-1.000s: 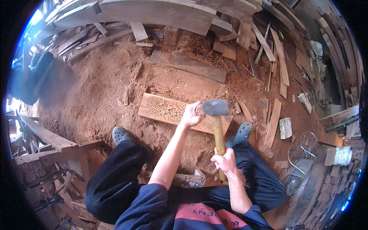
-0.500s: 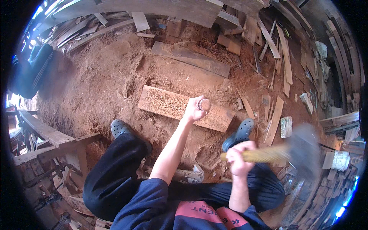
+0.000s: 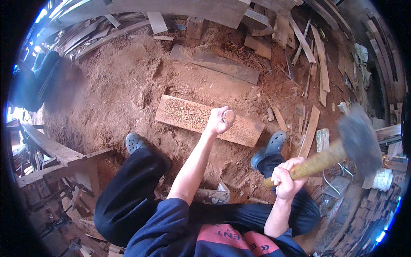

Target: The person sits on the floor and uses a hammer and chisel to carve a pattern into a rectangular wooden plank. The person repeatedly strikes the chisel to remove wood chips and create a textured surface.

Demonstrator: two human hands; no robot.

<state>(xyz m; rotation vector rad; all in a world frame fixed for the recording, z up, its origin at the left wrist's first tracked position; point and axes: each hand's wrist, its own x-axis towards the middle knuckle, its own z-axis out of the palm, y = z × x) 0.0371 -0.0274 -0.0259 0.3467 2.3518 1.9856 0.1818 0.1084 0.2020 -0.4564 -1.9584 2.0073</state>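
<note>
My left hand (image 3: 218, 122) is wrapped around an upright tool with a round, flat, wood-coloured top (image 3: 228, 116); its lower part is hidden beneath the fist. Under that fist lies a thick wooden board (image 3: 184, 115), its upper face densely pitted with small marks. Out to the right, my right hand (image 3: 288, 179) grips the yellowish handle of a big hammer (image 3: 320, 159). The hammer's dark, bulky head (image 3: 359, 141) is blurred by motion and well apart from the board.
A long dark plank (image 3: 214, 64) lies on the reddish dirt beyond the board. Loose wood strips (image 3: 320, 60) are scattered at the right. At the left stands a rough wooden frame (image 3: 64, 160). Another person's dark-clothed leg (image 3: 36, 83) shows at the far left.
My right hand has moved right and slightly down, carrying the hammer; its head has swung outward and up in the picture. My left hand stays over the board with the upright tool.
</note>
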